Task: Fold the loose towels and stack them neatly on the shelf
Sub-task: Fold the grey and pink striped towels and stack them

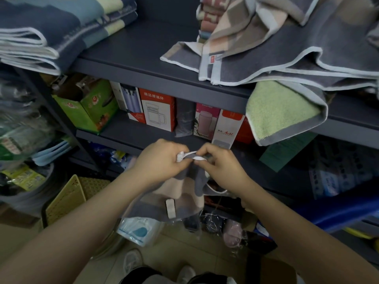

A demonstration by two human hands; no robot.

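A grey and pale pink towel (pixel 172 193) with white edging hangs in front of me, below the shelf. My left hand (pixel 164 160) and my right hand (pixel 219 162) sit close together and both pinch its white top edge. A white label shows on the hanging part. On the dark shelf (pixel 143 48) a folded stack of blue and green towels (pixel 51 27) lies at the left. Loose grey towels (pixel 276 54) lie rumpled at the right, and a green-faced one (pixel 281 111) droops over the shelf edge.
Boxed cups and bottles (pixel 160 111) and a green carton (pixel 90 103) stand on the lower shelf. A yellow basket (pixel 65 199) and packaged goods crowd the floor. More rolled towels (pixel 207 15) stand at the back of the top shelf. My shoes show at the bottom.
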